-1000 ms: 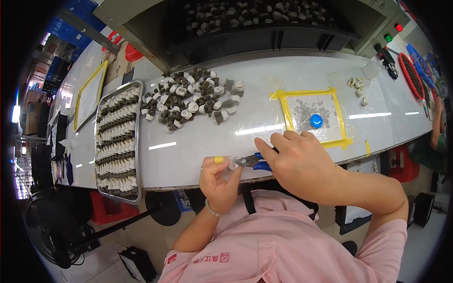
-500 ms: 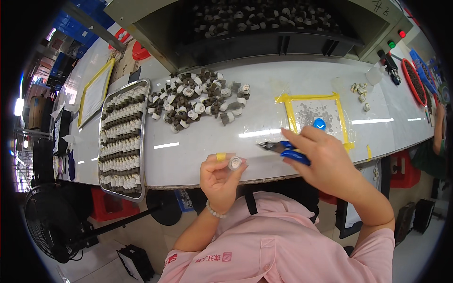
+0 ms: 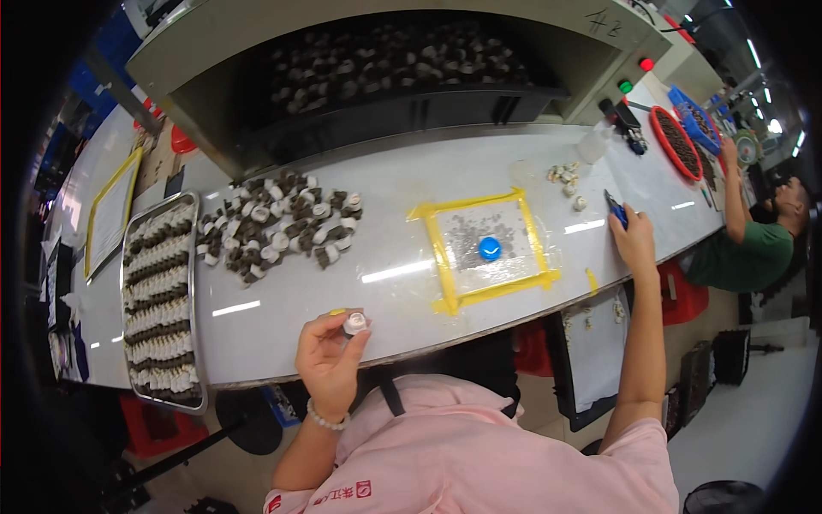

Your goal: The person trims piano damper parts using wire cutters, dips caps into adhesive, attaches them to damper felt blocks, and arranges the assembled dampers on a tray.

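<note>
Near the table's front edge, my left hand (image 3: 330, 364) pinches a small round white piece (image 3: 355, 322) between thumb and fingers, its round face up. Yellow wrapping shows on one of the fingers. Far off to the right, my right hand (image 3: 635, 244) is closed on blue-handled cutting pliers (image 3: 615, 208), whose dark jaws point away from me at the tabletop. Whether the pliers rest on the table I cannot tell. Left of centre lies a heap of similar white-and-dark pieces (image 3: 278, 227). A metal tray (image 3: 196, 343) farther left carries rows of them.
Yellow tape frames a spotted square (image 3: 467, 278) with a blue round cap (image 3: 489, 248) on it. Small cream-coloured bits (image 3: 563, 174) lie beyond. A grey housing (image 3: 201, 111) with a filled black bin (image 3: 411, 120) stands behind. At far right, a person in green (image 3: 749, 257) sits near a red basket (image 3: 676, 146).
My right hand has swung the pliers away to the right, down near the tabletop. My left hand keeps its pinch on the white piece. The whole view has shifted.
</note>
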The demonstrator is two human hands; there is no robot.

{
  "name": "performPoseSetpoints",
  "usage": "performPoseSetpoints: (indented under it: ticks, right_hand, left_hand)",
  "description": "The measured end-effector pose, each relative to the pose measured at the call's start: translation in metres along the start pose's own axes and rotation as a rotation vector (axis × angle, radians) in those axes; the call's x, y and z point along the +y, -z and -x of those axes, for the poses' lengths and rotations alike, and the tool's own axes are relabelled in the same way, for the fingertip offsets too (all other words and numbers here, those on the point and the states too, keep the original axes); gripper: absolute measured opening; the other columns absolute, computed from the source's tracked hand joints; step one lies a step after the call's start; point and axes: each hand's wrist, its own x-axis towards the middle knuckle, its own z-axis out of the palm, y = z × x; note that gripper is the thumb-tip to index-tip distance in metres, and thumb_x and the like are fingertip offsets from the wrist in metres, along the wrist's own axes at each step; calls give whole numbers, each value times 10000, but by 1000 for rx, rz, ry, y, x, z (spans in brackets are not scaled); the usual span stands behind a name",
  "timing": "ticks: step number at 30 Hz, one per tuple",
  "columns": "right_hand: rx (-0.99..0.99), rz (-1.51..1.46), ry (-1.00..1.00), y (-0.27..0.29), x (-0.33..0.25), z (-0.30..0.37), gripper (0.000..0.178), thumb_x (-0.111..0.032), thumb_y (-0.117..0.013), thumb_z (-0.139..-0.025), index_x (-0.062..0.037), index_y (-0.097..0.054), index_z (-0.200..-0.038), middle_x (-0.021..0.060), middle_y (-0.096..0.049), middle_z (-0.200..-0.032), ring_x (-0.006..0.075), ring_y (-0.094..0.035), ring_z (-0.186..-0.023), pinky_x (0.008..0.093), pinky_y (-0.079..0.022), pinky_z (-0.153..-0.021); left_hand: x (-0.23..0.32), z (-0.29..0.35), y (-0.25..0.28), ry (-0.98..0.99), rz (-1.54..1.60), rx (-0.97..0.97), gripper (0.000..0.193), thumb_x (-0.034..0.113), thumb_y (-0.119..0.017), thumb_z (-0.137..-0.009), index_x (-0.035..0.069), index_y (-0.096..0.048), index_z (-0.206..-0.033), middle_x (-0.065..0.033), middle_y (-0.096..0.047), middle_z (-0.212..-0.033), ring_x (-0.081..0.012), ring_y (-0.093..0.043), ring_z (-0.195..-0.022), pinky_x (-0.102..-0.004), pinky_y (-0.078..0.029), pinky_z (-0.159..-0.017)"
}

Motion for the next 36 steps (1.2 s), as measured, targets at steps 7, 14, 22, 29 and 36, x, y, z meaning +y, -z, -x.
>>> performPoseSetpoints:
  ticks: [7, 14, 22, 29, 36]
  right_hand:
    - [287, 17, 220, 7, -35, -1, 382, -230, -633, -804, -37, -593, -1132, 144, -567, -1056, 321, -530, -1001, 405, -442, -840]
    - [-34, -500, 341, 17, -65, -2, 267, -31, -641, -743, -11, -628, -1009, 114, -616, -918, 248, -594, -849, 326, -463, -778]
    - [-4, -603, 386, 21, -96, 29, 244, -60, -638, -713, -3, -645, -951, 113, -618, -864, 246, -589, -824, 336, -473, -737]
    - [-82, -475, 743, 29, -133, 58, 248, -55, -644, -674, 6, -657, -915, 105, -584, -800, 255, -568, -740, 347, -474, -686]
    - [-175, -611, 748, 40, -151, 63, 259, -31, -655, -694, -17, -668, -953, 101, -578, -841, 239, -579, -746, 318, -483, -660]
  left_hand:
    - [6, -12, -15, 224, 149, -60, 255, -66, -577, -832, -63, -527, -1083, -135, -606, -979, -176, -621, -844, -300, -519, -784]
    - [0, -21, -35, 383, 412, -128, 243, 6, -549, -876, -39, -528, -1114, -138, -626, -944, -197, -626, -809, -305, -533, -733]
    - [-7, -17, -35, 394, 451, -130, 232, -18, -557, -860, -38, -528, -1089, -152, -629, -937, -208, -635, -805, -317, -540, -723]
    - [-3, -19, -37, 395, 385, -136, 229, 1, -557, -868, -41, -538, -1093, -162, -640, -932, -212, -639, -779, -312, -543, -710]
    - [-9, -19, -43, 425, 469, -175, 247, 11, -560, -869, -52, -550, -1107, -179, -640, -946, -211, -639, -767, -305, -537, -714]
